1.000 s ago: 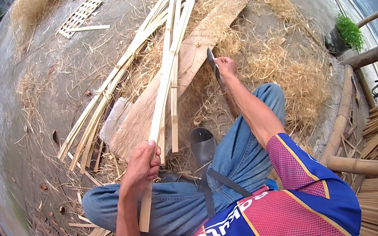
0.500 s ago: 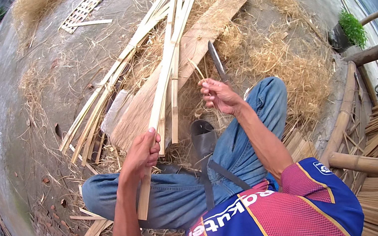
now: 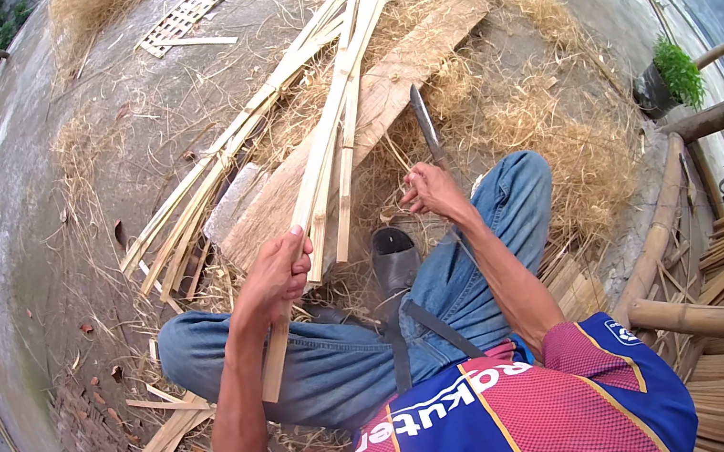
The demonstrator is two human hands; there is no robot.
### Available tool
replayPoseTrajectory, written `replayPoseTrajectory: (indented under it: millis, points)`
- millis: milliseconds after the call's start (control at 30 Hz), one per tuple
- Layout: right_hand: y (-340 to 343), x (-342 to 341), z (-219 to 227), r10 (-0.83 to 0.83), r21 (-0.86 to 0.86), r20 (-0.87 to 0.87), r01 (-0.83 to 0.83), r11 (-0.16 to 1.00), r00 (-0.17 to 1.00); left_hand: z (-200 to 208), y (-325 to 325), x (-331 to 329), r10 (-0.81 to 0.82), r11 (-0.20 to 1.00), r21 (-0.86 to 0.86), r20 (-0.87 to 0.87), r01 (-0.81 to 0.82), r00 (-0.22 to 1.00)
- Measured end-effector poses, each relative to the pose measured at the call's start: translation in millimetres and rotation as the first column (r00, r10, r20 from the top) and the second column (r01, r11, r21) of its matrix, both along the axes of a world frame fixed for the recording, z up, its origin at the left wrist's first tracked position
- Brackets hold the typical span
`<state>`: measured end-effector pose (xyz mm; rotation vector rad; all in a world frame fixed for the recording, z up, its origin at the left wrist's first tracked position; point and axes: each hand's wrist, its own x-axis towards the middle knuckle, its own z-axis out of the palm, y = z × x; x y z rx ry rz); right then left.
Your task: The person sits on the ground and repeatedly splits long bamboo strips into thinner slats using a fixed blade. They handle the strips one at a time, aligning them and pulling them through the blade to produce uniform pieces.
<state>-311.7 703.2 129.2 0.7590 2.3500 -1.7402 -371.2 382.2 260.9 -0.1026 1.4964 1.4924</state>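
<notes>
Concrete floor (image 3: 45, 243), strewn w/ pale curly shavings (image 3: 548, 125) (densest at R, beyond the knee), forms the ground of the view. L hand (image 3: 277, 268): fingers closed round one pale wooden strip (image 3: 276, 352), its near end over the L thigh, the rest running up across the board (image 3: 273, 214). R hand (image 3: 433, 189): fingers curled, apparently pinching one thin sliver (image 3: 396, 152), just beside the knife (image 3: 425, 118), whose lower end is hidden. Progress (judged): work approx. part-way; plentiful shavings suggest much cutting done, whereas the gripped strip looks unfinished; which other lengths are done can't be told. Count: 1 knife, 1 board, 1 grey block (image 3: 234, 205), 1 small lattice (image 3: 185, 17), 1 potted plant (image 3: 676, 72); at least 3 long strips near L hand, overlap preventing an exact no.
</notes>
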Motion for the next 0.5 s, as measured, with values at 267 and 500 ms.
replayPoseTrajectory:
  millis: [267,500]
  points:
    - [50,-1,17,-0.204,-0.160,-0.132,0.182,0.970,0.970,0,-1,2,-0.005,1.000,0.016,-0.023,0.006,1.000]
    - [43,-2,66,-0.210,-0.633,-0.046,0.134,0.762,0.977,-1,-4,3,0.014,1.000,0.027,-0.016,-0.014,1.000]
